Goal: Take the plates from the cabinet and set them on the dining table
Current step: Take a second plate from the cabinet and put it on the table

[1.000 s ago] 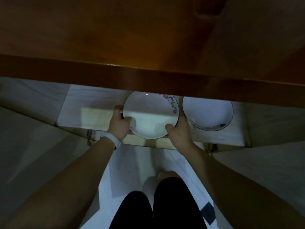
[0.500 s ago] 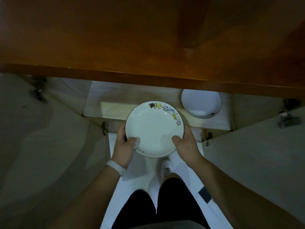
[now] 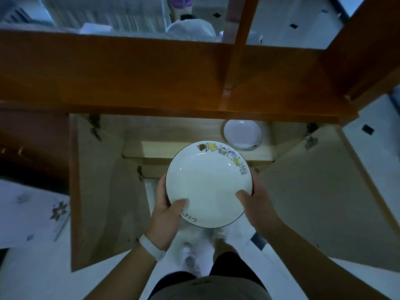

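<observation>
A white plate (image 3: 208, 182) with a dark rim and small cartoon drawings along its far edge is held level in front of me, out of the cabinet. My left hand (image 3: 166, 215) grips its left edge, thumb on top; a white band sits on that wrist. My right hand (image 3: 258, 204) grips the right edge the same way. A second white plate (image 3: 242, 134) lies on the pale shelf (image 3: 151, 146) inside the low cabinet, partly under the wooden top.
The cabinet's two doors (image 3: 97, 191) (image 3: 320, 204) stand swung out to either side of me. An orange-brown wooden counter (image 3: 151, 79) overhangs the shelf. A patterned cloth (image 3: 32, 213) lies at the left. My feet in white shoes (image 3: 190, 258) stand on the white floor.
Both hands have drawn the plate out of the cabinet and toward me. My view has risen, so the counter top and open doors now show.
</observation>
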A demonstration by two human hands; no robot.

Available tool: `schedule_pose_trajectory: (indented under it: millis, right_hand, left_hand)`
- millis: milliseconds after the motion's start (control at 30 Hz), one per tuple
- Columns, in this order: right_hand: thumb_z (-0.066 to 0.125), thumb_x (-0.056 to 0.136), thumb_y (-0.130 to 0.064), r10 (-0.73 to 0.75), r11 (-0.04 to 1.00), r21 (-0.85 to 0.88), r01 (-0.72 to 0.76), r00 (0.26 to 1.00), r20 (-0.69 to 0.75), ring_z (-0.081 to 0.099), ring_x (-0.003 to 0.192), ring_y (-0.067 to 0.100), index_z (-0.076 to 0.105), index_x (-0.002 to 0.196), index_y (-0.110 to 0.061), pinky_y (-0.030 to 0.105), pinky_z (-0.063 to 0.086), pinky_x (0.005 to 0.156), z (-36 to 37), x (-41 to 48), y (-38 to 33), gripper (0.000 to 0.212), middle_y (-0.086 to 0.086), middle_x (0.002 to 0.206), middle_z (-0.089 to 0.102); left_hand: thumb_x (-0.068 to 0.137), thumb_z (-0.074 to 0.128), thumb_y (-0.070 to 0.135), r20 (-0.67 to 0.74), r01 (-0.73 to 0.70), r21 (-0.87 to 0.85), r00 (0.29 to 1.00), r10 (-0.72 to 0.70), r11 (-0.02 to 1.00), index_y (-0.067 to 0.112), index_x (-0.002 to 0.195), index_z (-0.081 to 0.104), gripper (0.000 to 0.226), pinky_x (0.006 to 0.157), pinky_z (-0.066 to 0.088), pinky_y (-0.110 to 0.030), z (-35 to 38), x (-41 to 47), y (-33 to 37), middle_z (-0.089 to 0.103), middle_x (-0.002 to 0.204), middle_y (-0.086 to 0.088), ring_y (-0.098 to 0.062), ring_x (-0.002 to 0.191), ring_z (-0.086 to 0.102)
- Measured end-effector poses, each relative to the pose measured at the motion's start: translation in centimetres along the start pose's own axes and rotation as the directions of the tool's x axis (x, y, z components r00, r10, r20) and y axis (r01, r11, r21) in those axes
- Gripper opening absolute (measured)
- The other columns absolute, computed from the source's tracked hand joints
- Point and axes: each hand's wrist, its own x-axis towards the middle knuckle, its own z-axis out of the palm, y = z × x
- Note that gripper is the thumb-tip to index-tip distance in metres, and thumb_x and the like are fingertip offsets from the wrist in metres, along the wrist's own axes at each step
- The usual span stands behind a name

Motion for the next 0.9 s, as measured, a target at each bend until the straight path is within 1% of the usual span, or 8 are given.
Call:
schedule_pose_trajectory:
  millis: [167, 300, 400, 500, 700, 800, 833, 900]
  right_hand:
    - [0.049, 0.068, -0.001, -0.140, 0.978, 0.144, 0.150, 0.987, -0.076, 0.066, 0.101, 0.012, 0.059, 0.120, -0.045, 0.023, 0.056, 0.071, -0.7, -4.2, -3.0, 0.069, -0.009, 0.113, 0.069]
    - [0.048, 0.068, 0.007, -0.232, 0.950, 0.185, 0.254, 0.964, -0.130, 0.065, 0.106, 0.016, 0.059, 0.119, -0.044, 0.027, 0.056, 0.074, -1.5, -7.3, -5.1, 0.073, -0.005, 0.117, 0.069]
    - [0.049, 0.068, 0.005, -0.240, 0.942, 0.194, 0.274, 0.954, -0.182, 0.067, 0.101, 0.011, 0.060, 0.119, -0.042, 0.023, 0.056, 0.070, -2.8, -9.8, -5.9, 0.069, -0.009, 0.114, 0.070]
    - [0.052, 0.066, -0.002, -0.192, 0.942, 0.223, 0.251, 0.948, -0.254, 0.067, 0.102, 0.015, 0.057, 0.123, -0.036, 0.028, 0.057, 0.070, -4.7, -12.0, -5.8, 0.066, -0.008, 0.113, 0.070]
    - [0.049, 0.068, 0.001, -0.154, 0.925, 0.271, 0.266, 0.915, -0.373, 0.069, 0.097, 0.014, 0.057, 0.122, -0.040, 0.027, 0.058, 0.063, -10.7, -17.7, -4.2, 0.068, -0.009, 0.112, 0.070]
    - [0.052, 0.067, 0.000, -0.170, 0.921, 0.240, 0.308, 0.870, -0.463, 0.067, 0.103, 0.012, 0.055, 0.123, -0.043, 0.027, 0.058, 0.069, -15.1, -21.8, -2.7, 0.071, -0.012, 0.117, 0.068]
    - [0.052, 0.066, 0.000, -0.164, 0.918, 0.239, 0.315, 0.853, -0.495, 0.066, 0.103, 0.012, 0.055, 0.123, -0.044, 0.026, 0.057, 0.069, -16.6, -23.4, -2.1, 0.072, -0.013, 0.117, 0.067]
    - [0.052, 0.065, 0.000, -0.141, 0.913, 0.244, 0.327, 0.813, -0.565, 0.066, 0.103, 0.013, 0.056, 0.121, -0.046, 0.026, 0.057, 0.068, -19.7, -26.7, -0.6, 0.072, -0.012, 0.116, 0.067]
  left_hand:
    - [0.069, 0.065, 0.015, 0.102, -0.082, -0.017, 0.991, 0.083, 0.996, 0.036, 0.139, 0.043, 0.076, 0.080, 0.055, -0.032, 1.5, -1.3, 3.5, 0.057, 0.134, 0.002, -0.021, 0.116, 0.059]
    - [0.070, 0.061, 0.012, 0.153, -0.153, -0.032, 0.976, 0.156, 0.988, 0.041, 0.133, 0.050, 0.071, 0.079, 0.054, -0.026, 3.0, -2.3, 5.3, 0.061, 0.129, 0.008, -0.015, 0.114, 0.060]
    - [0.068, 0.062, 0.011, 0.175, -0.154, -0.061, 0.971, 0.162, 0.986, 0.041, 0.132, 0.051, 0.071, 0.078, 0.054, -0.028, 4.5, -3.8, 5.9, 0.063, 0.127, 0.008, -0.016, 0.112, 0.061]
    - [0.071, 0.057, 0.002, 0.208, -0.158, -0.048, 0.964, 0.164, 0.986, 0.044, 0.127, 0.054, 0.070, 0.075, 0.055, -0.027, 6.8, -5.1, 6.2, 0.065, 0.122, 0.009, -0.015, 0.108, 0.063]
    - [0.071, 0.055, 0.000, 0.340, -0.093, -0.061, 0.934, 0.109, 0.994, 0.042, 0.126, 0.055, 0.069, 0.077, 0.057, -0.031, 13.5, -9.0, 5.4, 0.065, 0.124, 0.004, -0.021, 0.110, 0.063]
    - [0.069, 0.055, -0.002, 0.405, -0.066, -0.045, 0.911, 0.079, 0.997, 0.032, 0.132, 0.051, 0.072, 0.092, 0.052, -0.048, 18.3, -11.7, 3.8, 0.063, 0.129, -0.002, -0.029, 0.118, 0.058]
    - [0.068, 0.056, -0.002, 0.428, -0.056, -0.035, 0.901, 0.066, 0.998, 0.031, 0.133, 0.050, 0.073, 0.095, 0.050, -0.051, 20.1, -13.0, 3.1, 0.062, 0.130, -0.003, -0.030, 0.119, 0.057]
    - [0.068, 0.056, -0.002, 0.481, -0.056, -0.014, 0.875, 0.055, 0.998, 0.033, 0.133, 0.050, 0.074, 0.094, 0.049, -0.049, 23.4, -15.8, 1.6, 0.062, 0.130, 0.000, -0.027, 0.119, 0.058]
